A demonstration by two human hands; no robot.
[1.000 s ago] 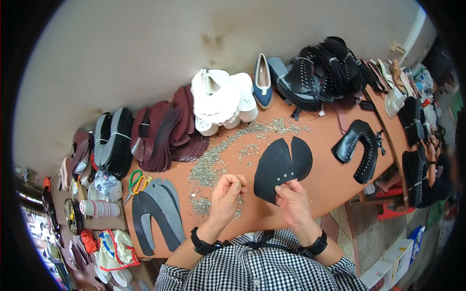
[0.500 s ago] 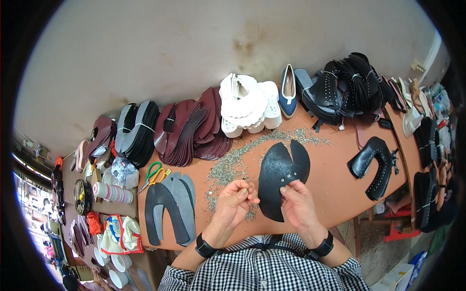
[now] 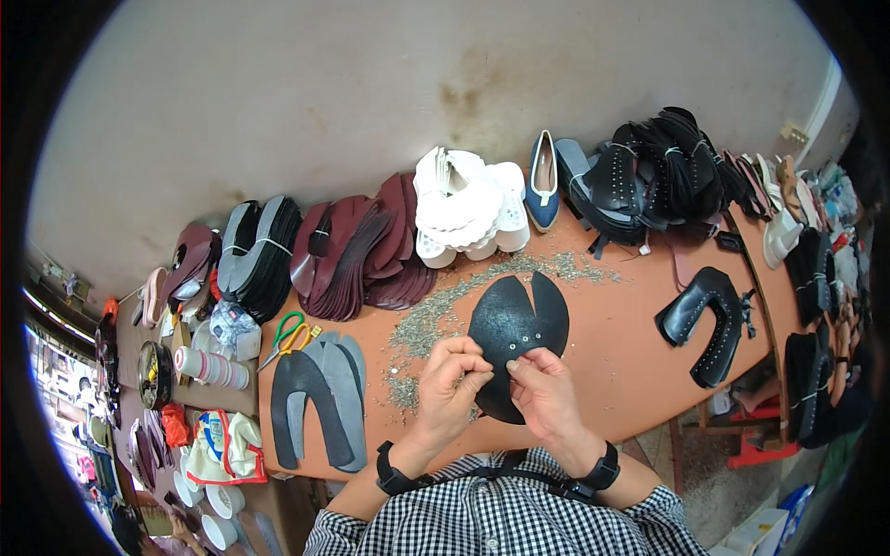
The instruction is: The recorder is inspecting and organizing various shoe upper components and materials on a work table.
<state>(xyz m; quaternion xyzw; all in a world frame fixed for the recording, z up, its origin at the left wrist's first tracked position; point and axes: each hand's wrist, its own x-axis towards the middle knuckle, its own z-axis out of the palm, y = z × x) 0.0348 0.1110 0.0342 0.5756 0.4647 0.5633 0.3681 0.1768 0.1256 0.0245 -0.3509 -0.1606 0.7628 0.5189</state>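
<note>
1. Two bare hands work close together but apart. Right hand point(image 3: 545, 389): thumb and fingers clamp the lower part of one black piece point(image 3: 505, 315). Left hand point(image 3: 451, 385): thumb and fingertips meet in a pinch just beside that piece's left edge (whether a tiny bit sits between them, I cannot tell).
2. One black piece, rounded with one slit at its top, is held up in front of the person, above the table point(image 3: 621, 371). Three small metal rings point(image 3: 525, 339) show in it.
3. Two dark wristbands point(image 3: 605, 466), one on each wrist; one checked shirt point(image 3: 501, 510).
4. Small metal bits point(image 3: 422, 324), too many to count, lie strewn behind the hands and to their left.
5. One black arch-shaped piece point(image 3: 295, 398) lies at the left, over at least two grey ones point(image 3: 348, 371); scissors point(image 3: 292, 335) with green and orange handles touch the pile's far end.
6. One studded black arch point(image 3: 672, 324) lies at the right.
7. Along the wall: one blue shoe point(image 3: 543, 204), one white stack point(image 3: 454, 208) beside it, and maroon pieces point(image 3: 334, 264), uncountable.
8. Three white tubs point(image 3: 224, 500) stand at lower left.
</note>
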